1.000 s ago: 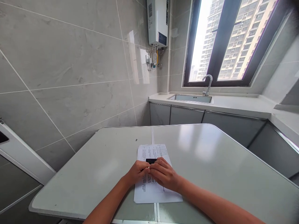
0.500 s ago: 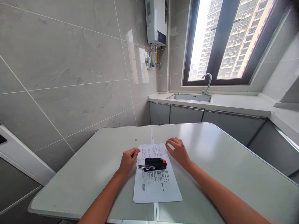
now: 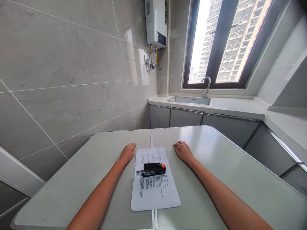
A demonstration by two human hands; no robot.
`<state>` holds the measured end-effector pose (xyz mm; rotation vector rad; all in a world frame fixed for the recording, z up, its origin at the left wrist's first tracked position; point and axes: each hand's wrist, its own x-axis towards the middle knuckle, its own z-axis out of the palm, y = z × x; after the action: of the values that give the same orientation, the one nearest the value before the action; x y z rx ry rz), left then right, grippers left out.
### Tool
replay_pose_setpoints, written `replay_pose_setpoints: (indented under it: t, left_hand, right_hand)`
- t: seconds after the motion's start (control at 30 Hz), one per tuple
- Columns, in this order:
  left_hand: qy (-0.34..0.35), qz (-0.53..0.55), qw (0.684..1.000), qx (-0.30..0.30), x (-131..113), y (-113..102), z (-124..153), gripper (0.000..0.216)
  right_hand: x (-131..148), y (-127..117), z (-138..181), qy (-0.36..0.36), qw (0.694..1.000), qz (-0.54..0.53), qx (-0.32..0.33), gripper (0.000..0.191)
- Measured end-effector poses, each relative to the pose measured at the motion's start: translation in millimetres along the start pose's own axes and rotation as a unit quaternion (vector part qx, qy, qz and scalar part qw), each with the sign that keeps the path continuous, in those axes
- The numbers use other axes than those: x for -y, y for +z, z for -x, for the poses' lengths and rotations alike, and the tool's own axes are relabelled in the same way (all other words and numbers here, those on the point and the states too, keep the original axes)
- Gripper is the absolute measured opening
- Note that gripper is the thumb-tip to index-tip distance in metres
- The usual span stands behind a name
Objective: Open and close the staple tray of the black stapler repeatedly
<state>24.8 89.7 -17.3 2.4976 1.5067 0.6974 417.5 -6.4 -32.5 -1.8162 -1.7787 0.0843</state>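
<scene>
A printed sheet of paper (image 3: 153, 188) lies on the grey table (image 3: 216, 166). A black stapler with a red end (image 3: 151, 169) rests across the sheet, nothing holding it. My left hand (image 3: 127, 152) lies flat on the table just left of the sheet's far corner, fingers stretched out. My right hand (image 3: 183, 150) rests on the table to the right of the sheet, its fingers curled with something small and thin at the fingertips that I cannot make out.
A tiled wall runs along the table's left side. Beyond the table stand grey cabinets with a white counter (image 3: 230, 107), a sink (image 3: 189, 100) and a tap (image 3: 206, 86) under a window. A water heater (image 3: 156, 22) hangs on the wall.
Both hands let go of the stapler, leaving it on the sheet, and moved apart to the table on either side of the paper. The camera view shifted a little.
</scene>
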Motion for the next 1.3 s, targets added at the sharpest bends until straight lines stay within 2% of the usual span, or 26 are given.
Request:
replay_pose_setpoints:
  t: [0.2, 0.33, 0.4, 0.47, 0.6, 0.77, 0.83, 0.97, 1.1, 1.2, 1.3]
  left_hand:
    - [-0.038, -0.047, 0.998, -0.01, -8.3, -13.4, 30.3, 0.031]
    - [-0.074, -0.051, 0.996, -0.03, -13.9, -26.8, 48.9, 0.027]
    - [-0.095, -0.007, 0.994, -0.059, -14.8, -33.7, 56.3, 0.026]
    - [-0.11, 0.088, 0.987, -0.083, -15.8, -39.6, 62.8, 0.023]
    - [-0.118, 0.277, 0.948, -0.104, -19.8, -42.7, 75.4, 0.027]
    - [-0.131, 0.329, 0.926, -0.133, -19.1, -38.2, 88.1, 0.03]
    - [-0.146, 0.336, 0.921, -0.131, -16.4, -38.3, 90.1, 0.031]
    - [-0.145, 0.355, 0.915, -0.121, -17.1, -39.7, 90.8, 0.03]
    - [-0.119, 0.369, 0.917, -0.098, -27.2, -36.2, 91.8, 0.027]
    - [-0.1, 0.379, 0.918, -0.068, -33.8, -31.9, 93.5, 0.026]
    - [-0.088, 0.392, 0.914, -0.051, -37.1, -29.7, 94.7, 0.028]
  right_hand:
    - [-0.4, 0.7, 0.2, 0.006, 1.0, -0.011, -0.005, 0.034]
    - [7.1, 0.4, 4.6, 0.0, 0.998, -0.066, -0.02, 0.031]
    - [14.7, 1.1, 7.8, -0.017, 0.995, -0.091, -0.024, 0.029]
    - [24.1, 2.4, 10.7, -0.041, 0.993, -0.11, -0.031, 0.027]
    - [46.2, 3.9, 15.8, -0.088, 0.985, -0.141, -0.036, 0.025]
    - [84.0, -1.1, 31.2, -0.09, 0.973, -0.207, -0.044, 0.018]
    - [100.5, -3.2, 40.4, -0.11, 0.964, -0.242, -0.029, 0.018]
    - [120.2, -1.9, 52.8, -0.196, 0.939, -0.281, 0.038, 0.022]
    - [119.4, 1.9, 52.6, -0.222, 0.923, -0.293, 0.117, 0.033]
    - [116.3, 1.0, 51.3, -0.219, 0.918, -0.301, 0.137, 0.038]
    - [116.5, -2.2, 52.9, -0.257, 0.905, -0.299, 0.159, 0.035]
